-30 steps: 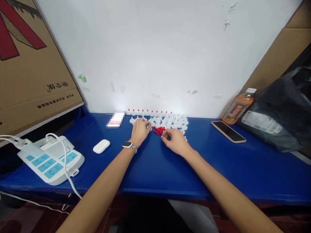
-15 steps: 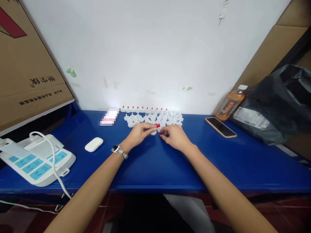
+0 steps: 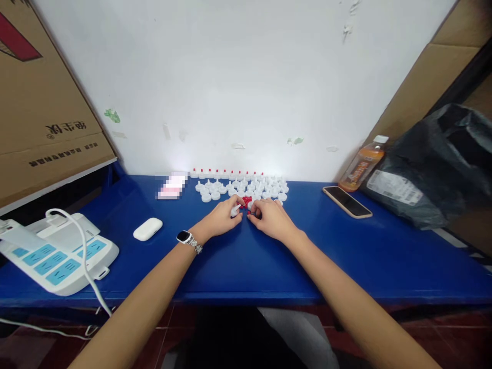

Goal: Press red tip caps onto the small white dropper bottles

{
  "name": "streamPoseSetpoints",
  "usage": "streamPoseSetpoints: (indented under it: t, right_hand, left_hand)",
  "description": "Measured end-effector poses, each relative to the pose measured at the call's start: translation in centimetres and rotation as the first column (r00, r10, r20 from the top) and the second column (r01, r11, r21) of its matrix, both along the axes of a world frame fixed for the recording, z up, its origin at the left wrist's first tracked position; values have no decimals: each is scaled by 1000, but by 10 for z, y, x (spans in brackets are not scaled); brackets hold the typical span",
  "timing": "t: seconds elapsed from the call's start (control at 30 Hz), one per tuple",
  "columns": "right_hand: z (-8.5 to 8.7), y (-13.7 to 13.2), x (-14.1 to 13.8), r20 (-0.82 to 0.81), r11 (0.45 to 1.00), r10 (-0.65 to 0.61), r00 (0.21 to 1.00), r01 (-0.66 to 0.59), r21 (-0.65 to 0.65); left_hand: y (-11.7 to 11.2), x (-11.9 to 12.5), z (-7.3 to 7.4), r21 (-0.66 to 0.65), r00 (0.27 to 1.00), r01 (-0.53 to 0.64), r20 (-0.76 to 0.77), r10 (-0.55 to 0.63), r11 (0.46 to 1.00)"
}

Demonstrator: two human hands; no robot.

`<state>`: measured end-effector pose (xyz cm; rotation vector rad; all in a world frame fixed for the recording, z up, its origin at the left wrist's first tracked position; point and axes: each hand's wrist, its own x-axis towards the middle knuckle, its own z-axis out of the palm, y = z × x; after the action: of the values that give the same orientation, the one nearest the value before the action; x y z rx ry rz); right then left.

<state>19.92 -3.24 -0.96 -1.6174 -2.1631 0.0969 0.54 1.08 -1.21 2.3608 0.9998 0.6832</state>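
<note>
My left hand [image 3: 221,219], with a watch on its wrist, pinches a small white cap [image 3: 234,210] just above the blue tabletop [image 3: 246,261]. Close beside it, my right hand [image 3: 271,218] has its fingers curled in a pinch on a tiny red piece at its fingertips, too small to make out well. Between and just behind the two hands lies a little heap of red pieces [image 3: 246,200]. Behind that, several loose white caps [image 3: 246,187] are spread out, and a row of white caps with red tips [image 3: 226,174] stands along the wall.
A white earbud case [image 3: 147,228] lies to the left. A white power strip [image 3: 57,253] with cables sits at the far left under a cardboard box [image 3: 42,102]. On the right are a phone [image 3: 347,201], an orange drink bottle [image 3: 363,164] and a black bag [image 3: 434,169].
My left hand picked a white cap from the spread and drew it back toward me. My right hand came from the red heap to meet it. The camera view tilted slightly.
</note>
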Motion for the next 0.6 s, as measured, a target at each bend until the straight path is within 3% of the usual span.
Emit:
streamPoseSetpoints:
  t: [0.23,0.43,0.6]
  right_hand:
    - [-2,0,-7,5,999,-32,999,32,3]
    - [-9,1,-12,3,998,2,1000,-2,62]
    - [-8,-1,-14,-143,998,25,989,-15,68]
  left_hand:
    - [8,-9,0,-101,1000,-10,-17,8,995]
    - [8,-9,-3,-112,1000,-11,-26,8,994]
    - [6,-8,-2,-102,1000,-11,-22,9,995]
